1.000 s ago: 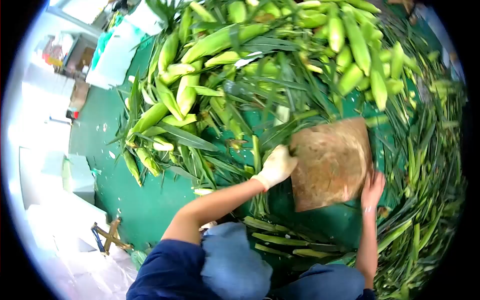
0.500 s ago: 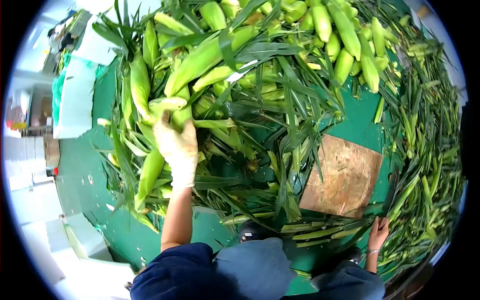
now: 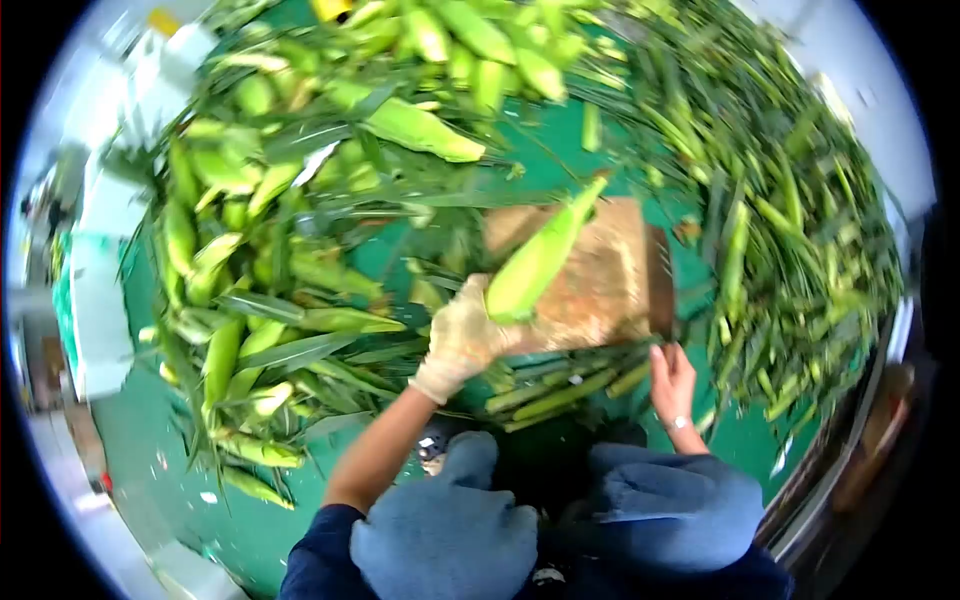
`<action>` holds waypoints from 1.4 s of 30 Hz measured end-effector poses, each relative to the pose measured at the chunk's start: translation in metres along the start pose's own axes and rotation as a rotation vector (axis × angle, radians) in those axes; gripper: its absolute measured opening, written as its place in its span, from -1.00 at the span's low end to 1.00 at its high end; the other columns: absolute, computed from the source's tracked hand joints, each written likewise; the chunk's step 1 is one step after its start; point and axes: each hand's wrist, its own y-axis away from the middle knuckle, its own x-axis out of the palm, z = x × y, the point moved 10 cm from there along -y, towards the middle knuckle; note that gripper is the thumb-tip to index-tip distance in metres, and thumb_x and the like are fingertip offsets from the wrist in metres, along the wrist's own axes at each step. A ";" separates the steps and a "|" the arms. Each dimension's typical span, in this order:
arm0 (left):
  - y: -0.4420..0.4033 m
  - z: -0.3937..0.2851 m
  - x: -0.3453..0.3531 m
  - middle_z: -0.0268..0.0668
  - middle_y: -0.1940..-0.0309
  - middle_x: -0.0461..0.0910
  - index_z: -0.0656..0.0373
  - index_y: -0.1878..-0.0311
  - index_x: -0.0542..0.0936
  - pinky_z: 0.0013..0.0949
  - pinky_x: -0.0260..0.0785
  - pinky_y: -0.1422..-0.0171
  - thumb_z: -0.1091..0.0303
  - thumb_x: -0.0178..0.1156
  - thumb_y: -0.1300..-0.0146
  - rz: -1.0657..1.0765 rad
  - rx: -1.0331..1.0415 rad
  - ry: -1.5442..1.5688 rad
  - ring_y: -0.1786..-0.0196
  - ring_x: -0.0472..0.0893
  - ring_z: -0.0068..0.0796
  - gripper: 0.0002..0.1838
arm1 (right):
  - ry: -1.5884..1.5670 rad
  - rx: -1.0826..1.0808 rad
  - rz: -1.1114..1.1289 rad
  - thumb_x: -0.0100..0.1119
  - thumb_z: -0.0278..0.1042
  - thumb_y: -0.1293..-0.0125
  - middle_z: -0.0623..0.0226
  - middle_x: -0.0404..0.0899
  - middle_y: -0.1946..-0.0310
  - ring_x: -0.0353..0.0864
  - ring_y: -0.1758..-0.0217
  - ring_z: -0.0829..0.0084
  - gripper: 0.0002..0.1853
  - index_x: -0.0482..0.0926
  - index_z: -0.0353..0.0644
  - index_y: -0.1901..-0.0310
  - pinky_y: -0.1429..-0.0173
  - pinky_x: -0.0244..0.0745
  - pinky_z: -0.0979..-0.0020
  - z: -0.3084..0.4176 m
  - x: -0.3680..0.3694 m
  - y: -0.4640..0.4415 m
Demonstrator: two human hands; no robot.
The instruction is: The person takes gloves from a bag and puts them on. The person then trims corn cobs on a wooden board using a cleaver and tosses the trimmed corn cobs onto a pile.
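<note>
My left hand point(image 3: 462, 335), in a pale work glove, is closed around the lower end of a green ear of corn point(image 3: 540, 262) in its husk. The ear tilts up to the right, over the wooden chopping board point(image 3: 612, 275). My bare right hand point(image 3: 672, 385) grips a knife, its handle mostly hidden by the fingers. The broad dark knife blade point(image 3: 661, 285) points away from me along the board's right edge. Cut stalk ends point(image 3: 560, 395) lie between the board and my legs.
Unhusked corn ears point(image 3: 415, 130) and long leaves are heaped to the left and far side. A deep pile of trimmed stalks and leaves point(image 3: 790, 260) covers the right. Green floor point(image 3: 140, 450) shows at lower left, beside white boxes point(image 3: 105, 300).
My left hand has moved right from the corn heap to the board, bringing an ear of corn with it. The knife in my right hand has come against the board's right side. The view has shifted.
</note>
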 end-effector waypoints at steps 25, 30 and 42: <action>-0.049 -0.076 0.165 -0.10 0.25 0.63 0.23 0.15 0.52 -0.17 0.51 0.12 -0.04 0.42 0.03 0.366 0.435 -0.526 0.17 0.66 -0.14 -0.44 | -0.258 -0.330 -0.191 0.23 -0.40 -0.31 0.34 0.30 0.70 0.26 0.68 0.57 -0.83 0.45 -0.30 0.28 0.53 0.24 0.49 0.121 -0.057 -0.055; -0.052 -0.077 0.160 -0.07 0.25 0.65 0.23 0.16 0.52 -0.15 0.50 0.05 -0.01 0.43 0.04 0.402 0.462 -0.517 0.14 0.66 -0.10 -0.45 | 0.356 -0.022 0.315 0.16 -0.07 -0.34 -0.07 0.54 0.52 0.57 0.44 -0.03 -0.60 0.55 -0.37 0.24 0.30 0.48 0.11 0.005 0.035 -0.031; -0.117 -0.055 0.120 -0.31 0.10 0.61 0.17 -0.08 0.49 -0.28 0.45 -0.09 0.44 0.34 -0.15 0.291 -0.043 1.179 0.04 0.60 -0.43 -0.58 | -0.578 -0.034 -0.393 0.06 -0.19 -0.48 0.63 0.27 0.70 0.19 0.71 0.74 -0.69 0.36 -0.10 0.44 0.65 0.11 0.60 0.094 -0.123 -0.057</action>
